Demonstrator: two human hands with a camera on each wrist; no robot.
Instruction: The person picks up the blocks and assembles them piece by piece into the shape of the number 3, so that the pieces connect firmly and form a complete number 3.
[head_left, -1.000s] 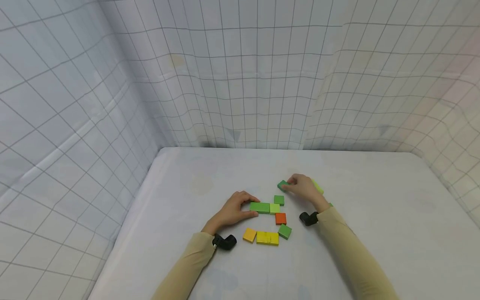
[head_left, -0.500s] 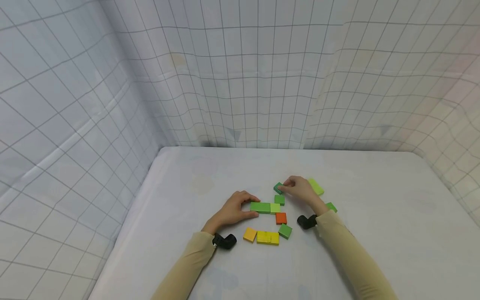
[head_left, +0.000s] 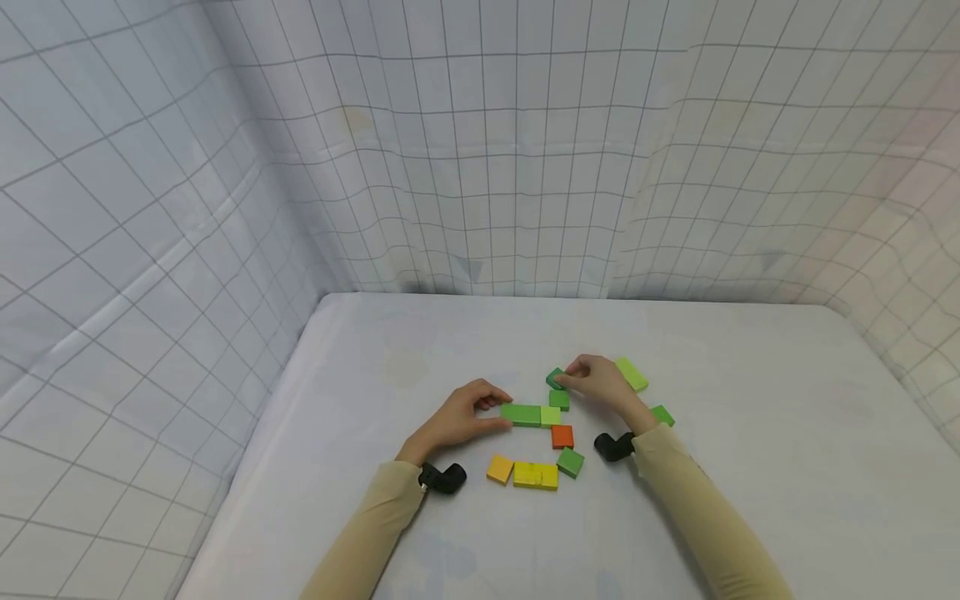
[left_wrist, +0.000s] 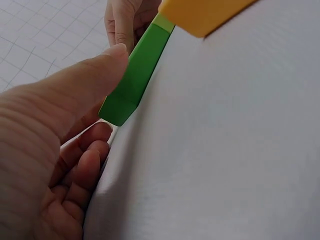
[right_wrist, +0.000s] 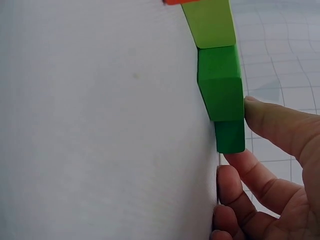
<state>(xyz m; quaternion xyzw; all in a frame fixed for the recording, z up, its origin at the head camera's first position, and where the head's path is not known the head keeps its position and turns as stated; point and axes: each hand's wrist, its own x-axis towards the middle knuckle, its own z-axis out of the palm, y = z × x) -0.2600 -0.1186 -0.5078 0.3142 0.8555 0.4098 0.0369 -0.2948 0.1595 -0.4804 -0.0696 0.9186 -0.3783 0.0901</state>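
Observation:
My left hand [head_left: 459, 415] lies around the left end of a long green block [head_left: 521, 415], thumb and fingers spread. In the left wrist view the thumb [left_wrist: 100, 70] hangs beside that block; whether it touches cannot be told. A light green block [head_left: 551, 417] adjoins its right end, with a green block [head_left: 558, 401] just beyond. My right hand [head_left: 602, 383] pinches a small dark green block [head_left: 554, 377], turned at an angle at the far side of that green block. In the right wrist view, the dark green block [right_wrist: 230, 137] is partly hidden behind the green one [right_wrist: 222, 97].
Nearer lie a red-orange block [head_left: 562, 437], a turned green block [head_left: 570, 462], a yellow piece [head_left: 536, 476] and an orange block [head_left: 500, 469]. A lime block [head_left: 632, 374] and another green block [head_left: 662, 414] lie by the right forearm. White gridded curtains [head_left: 480, 167] border the table.
My right hand has brought the dark green block left and slightly nearer, up to the green block. My left hand has loosened and drawn back slightly left from the long green block.

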